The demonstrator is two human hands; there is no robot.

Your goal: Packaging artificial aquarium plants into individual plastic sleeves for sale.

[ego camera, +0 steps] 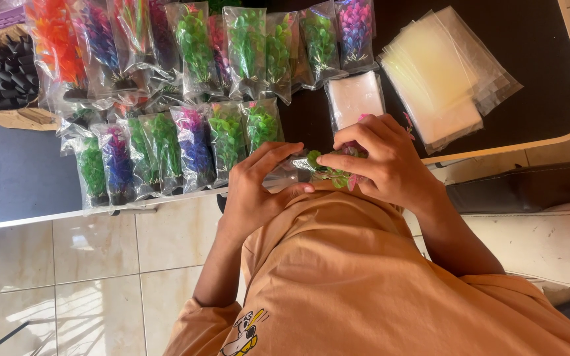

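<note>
My left hand (255, 188) pinches the open end of a small clear plastic bag (285, 177) held close to my chest. A green and pink artificial plant (331, 170) sits at the bag's mouth, with my right hand (384, 161) closed over it and its fingers curled around the plant. Both hands hover just in front of the dark table's near edge (496, 146). Most of the plant is hidden under my right fingers.
Rows of bagged artificial plants (179, 142) in green, purple, pink and orange cover the table. A stack of empty clear bags (440, 72) lies at the right, a white packet (355, 97) beside it. A cardboard box of black bases (8, 69) stands at the left.
</note>
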